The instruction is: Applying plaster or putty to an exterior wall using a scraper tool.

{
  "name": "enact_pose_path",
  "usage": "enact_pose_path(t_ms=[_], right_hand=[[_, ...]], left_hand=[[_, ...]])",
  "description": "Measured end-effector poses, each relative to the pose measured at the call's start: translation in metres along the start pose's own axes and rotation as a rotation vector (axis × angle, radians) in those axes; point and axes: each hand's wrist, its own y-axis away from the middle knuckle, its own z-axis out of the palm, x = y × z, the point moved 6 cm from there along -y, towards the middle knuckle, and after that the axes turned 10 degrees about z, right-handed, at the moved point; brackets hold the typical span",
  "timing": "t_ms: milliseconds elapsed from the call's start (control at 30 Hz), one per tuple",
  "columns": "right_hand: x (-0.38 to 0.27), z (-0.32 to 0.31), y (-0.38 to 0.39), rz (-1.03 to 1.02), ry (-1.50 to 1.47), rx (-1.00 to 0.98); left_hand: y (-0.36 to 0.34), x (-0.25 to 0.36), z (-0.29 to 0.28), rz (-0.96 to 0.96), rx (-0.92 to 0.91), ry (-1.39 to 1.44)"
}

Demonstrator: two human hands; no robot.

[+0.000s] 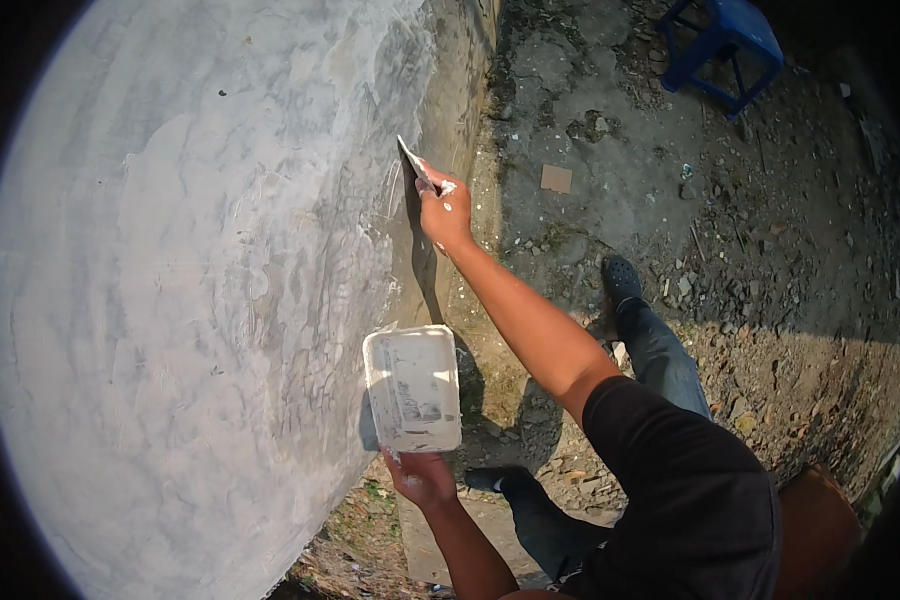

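Note:
A putty knife (411, 155), its thin flat blade smeared with white, is gripped in my right hand (447, 212). Its blade is at the rough, bare strip along the foot of the grey-white wall (220, 270); I cannot tell whether it touches. White putty spots my right fingers and knuckles. Below that, my left hand (423, 478) holds a white rectangular plastic tub (412, 390) by its near end, with its inside turned toward me. White paste coats the tub's inner walls, and a greyish patch shows on its bottom. My left fingers are partly hidden beneath it.
A blue plastic stool (727, 50) stands at the far right. On the concrete ground (540, 120) lies a small tan square piece (556, 179). Stones and rubble (770, 370) spread across the right. My two dark shoes, one of them a clog (621, 278), stand close to the wall.

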Motion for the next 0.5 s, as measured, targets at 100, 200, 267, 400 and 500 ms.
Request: enact_pose_path(t_ms=[100,200,267,400,500], right_hand=[[-0.005,0.011,0.078,-0.130,-0.032,-0.200],[-0.010,-0.007,0.119,-0.267,0.043,-0.335],[0.002,-0.012,0.117,-0.086,0.003,-0.448],[-0.008,-0.007,0.080,0.092,0.000,-0.114],[-0.004,0.029,0.093,-0.374,0.136,-0.073]], left_hand=[[0.004,0.019,-0.003,0.046,-0.016,-0.048],[0.006,0.022,0.006,0.024,0.108,0.142],[0.006,0.026,0.004,0.037,0.026,0.065],[0.018,0.036,-0.004,0.036,0.001,0.198],[0.033,0.039,-0.010,0.053,0.003,0.151]])
